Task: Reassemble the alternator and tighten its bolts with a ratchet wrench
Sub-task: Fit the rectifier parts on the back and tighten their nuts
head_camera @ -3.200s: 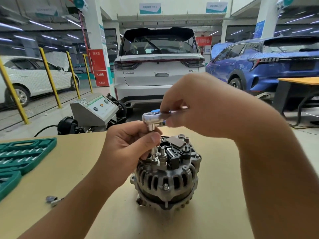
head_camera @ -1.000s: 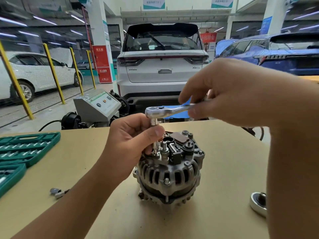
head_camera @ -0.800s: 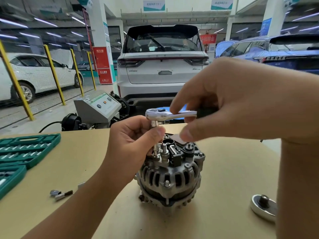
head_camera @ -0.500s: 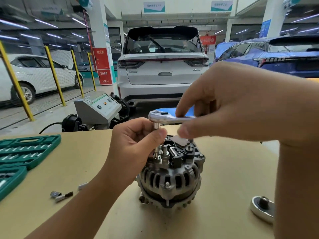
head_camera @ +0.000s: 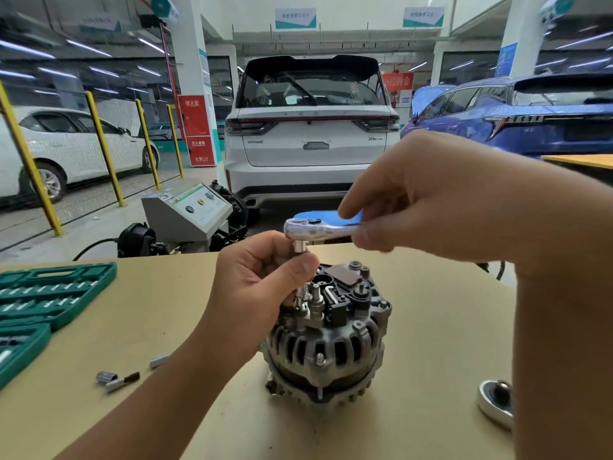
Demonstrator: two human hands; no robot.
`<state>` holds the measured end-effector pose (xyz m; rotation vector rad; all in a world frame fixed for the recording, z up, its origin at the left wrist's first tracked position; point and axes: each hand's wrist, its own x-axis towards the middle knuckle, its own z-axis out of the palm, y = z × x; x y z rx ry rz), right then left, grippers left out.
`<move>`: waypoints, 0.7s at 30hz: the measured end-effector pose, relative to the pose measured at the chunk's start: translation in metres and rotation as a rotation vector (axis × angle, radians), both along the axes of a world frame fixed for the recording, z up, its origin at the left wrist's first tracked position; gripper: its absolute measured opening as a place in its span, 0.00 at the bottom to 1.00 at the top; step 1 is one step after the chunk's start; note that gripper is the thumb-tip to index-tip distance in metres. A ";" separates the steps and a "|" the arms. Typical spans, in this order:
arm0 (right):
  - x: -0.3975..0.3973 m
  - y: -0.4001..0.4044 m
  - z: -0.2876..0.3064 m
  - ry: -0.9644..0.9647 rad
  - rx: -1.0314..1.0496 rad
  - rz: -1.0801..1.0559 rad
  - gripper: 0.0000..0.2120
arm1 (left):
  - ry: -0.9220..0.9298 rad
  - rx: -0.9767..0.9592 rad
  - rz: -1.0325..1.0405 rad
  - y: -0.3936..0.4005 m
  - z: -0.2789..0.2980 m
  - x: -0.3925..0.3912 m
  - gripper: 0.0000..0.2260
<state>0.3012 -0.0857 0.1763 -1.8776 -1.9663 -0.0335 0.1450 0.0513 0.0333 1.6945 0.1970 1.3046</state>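
Steadying the extension bar (head_camera: 300, 257) between left hand (head_camera: 265, 277) fingers so the socket stays square on a bolt atop the alternator (head_camera: 326, 340) standing mid-bench (head_camera: 431, 327), right hand (head_camera: 431, 200) closed round the ratchet wrench (head_camera: 315, 227) handle for swinging.

The right hand (head_camera: 441, 200) hides the ratchet wrench (head_camera: 318, 229) handle, and the right forearm covers part of the pulley (head_camera: 494, 403).

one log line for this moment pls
step: tightening bolt | left hand: steadies extension bar | right hand: holds ratchet wrench | alternator: upright on table
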 end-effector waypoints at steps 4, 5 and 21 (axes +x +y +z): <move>-0.004 0.009 -0.007 -0.190 0.062 -0.111 0.11 | 0.018 0.003 -0.008 0.001 0.002 -0.001 0.05; -0.008 0.009 -0.007 -0.199 0.066 -0.101 0.17 | 0.016 0.015 0.003 0.001 0.002 0.000 0.05; -0.017 0.011 -0.008 -0.134 0.031 -0.034 0.13 | 0.048 0.031 0.007 -0.004 0.006 0.001 0.05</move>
